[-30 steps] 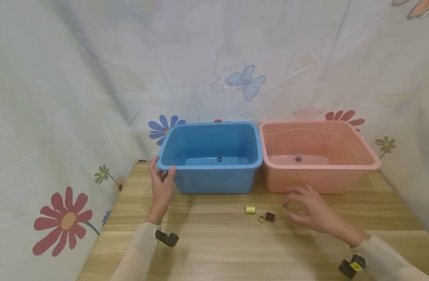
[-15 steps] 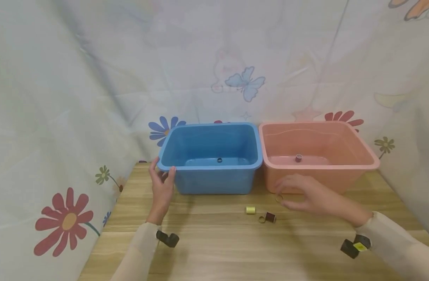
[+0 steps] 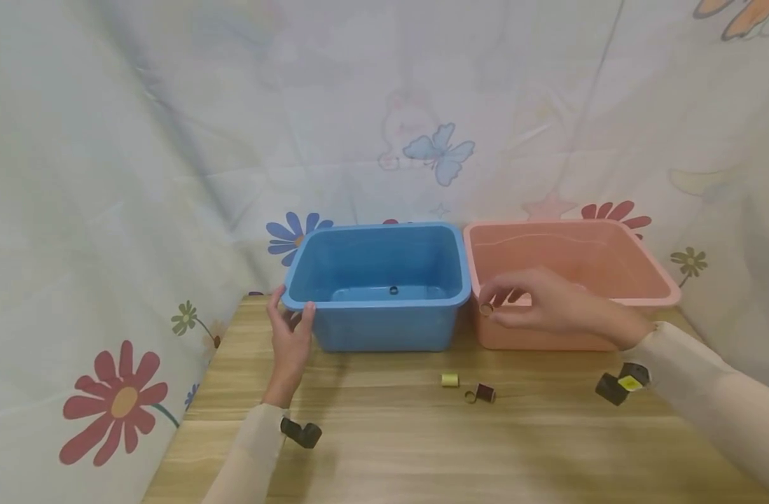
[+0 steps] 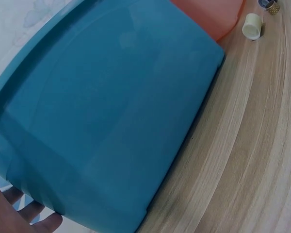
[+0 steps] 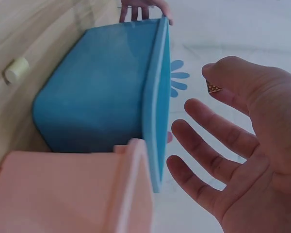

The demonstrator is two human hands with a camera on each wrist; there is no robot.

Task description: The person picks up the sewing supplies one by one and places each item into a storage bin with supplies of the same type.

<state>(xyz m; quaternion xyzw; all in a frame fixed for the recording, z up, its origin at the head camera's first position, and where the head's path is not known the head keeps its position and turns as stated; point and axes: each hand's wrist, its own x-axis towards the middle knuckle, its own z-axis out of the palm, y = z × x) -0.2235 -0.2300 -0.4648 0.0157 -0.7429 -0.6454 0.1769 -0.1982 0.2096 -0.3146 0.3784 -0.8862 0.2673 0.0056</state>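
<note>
My right hand point(image 3: 545, 304) pinches a gold dimpled ring thimble point(image 5: 212, 87) between thumb and index finger, the other fingers spread apart. It hovers over the front rim of the pink tub point(image 3: 548, 332), close to the corner beside the blue tub point(image 3: 384, 329). My left hand point(image 3: 290, 350) grips the blue tub's front left corner, thumb on the front and fingers around the side. Inside the blue tub lies a small ring point(image 3: 393, 290). On the table are a yellow thread spool point(image 3: 449, 380), a dark red thread spool point(image 3: 485, 393) and another ring thimble point(image 3: 470, 397).
Both tubs stand side by side on the wooden table point(image 3: 372, 434). A pale curtain point(image 3: 359, 91) with flowers and butterflies hangs behind and at the sides. My right hand hides part of the pink tub's inside.
My right hand has lifted the ring thimble from near the table, up and left to the pink tub's rim. The left hand stays on the blue tub.
</note>
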